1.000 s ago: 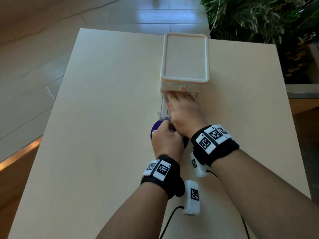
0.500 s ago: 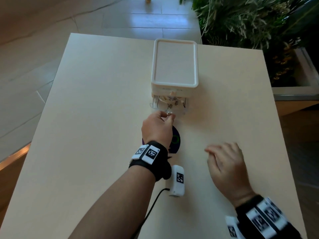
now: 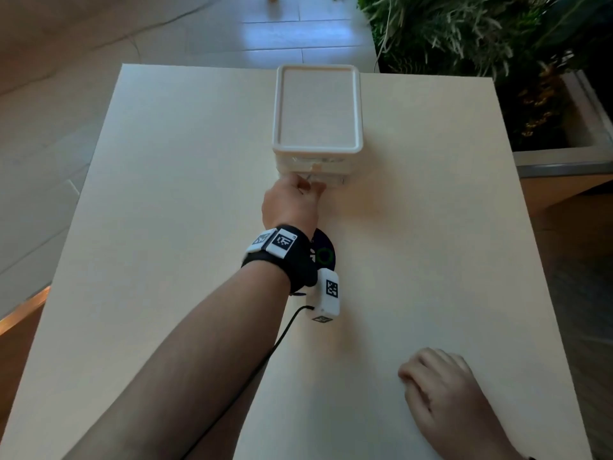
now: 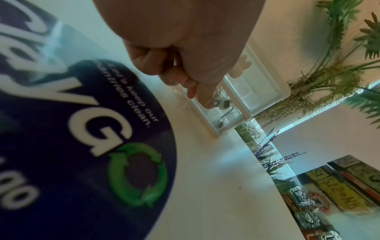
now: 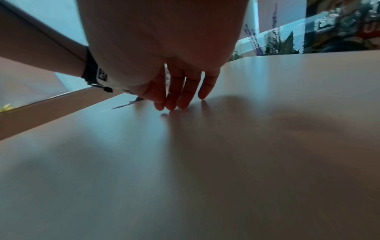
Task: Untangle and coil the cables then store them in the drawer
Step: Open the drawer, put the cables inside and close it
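Observation:
A white drawer unit [image 3: 316, 107] stands at the far middle of the table [image 3: 166, 227]. Its clear bottom drawer [image 3: 331, 180] sticks out only slightly, and white coiled cables [image 4: 223, 104] lie inside it. My left hand [image 3: 298, 190] is at the drawer's front, fingers curled, with thumb and forefinger pinching the front rim [image 4: 205, 104]. My right hand [image 3: 441, 386] rests far back at the near right, holding nothing. Its relaxed fingertips [image 5: 179, 104] touch the tabletop.
A dark purple round disc [image 3: 323, 255] with a green recycling mark lies flat under my left wrist. Leafy plants [image 3: 481, 44] in a planter stand off the table's far right corner. Bare tabletop lies to the left and right of the drawer unit.
The clear drawer has slid almost fully into the unit, with my left hand going forward on it. My right hand left the drawer and drew back to the near right of the table.

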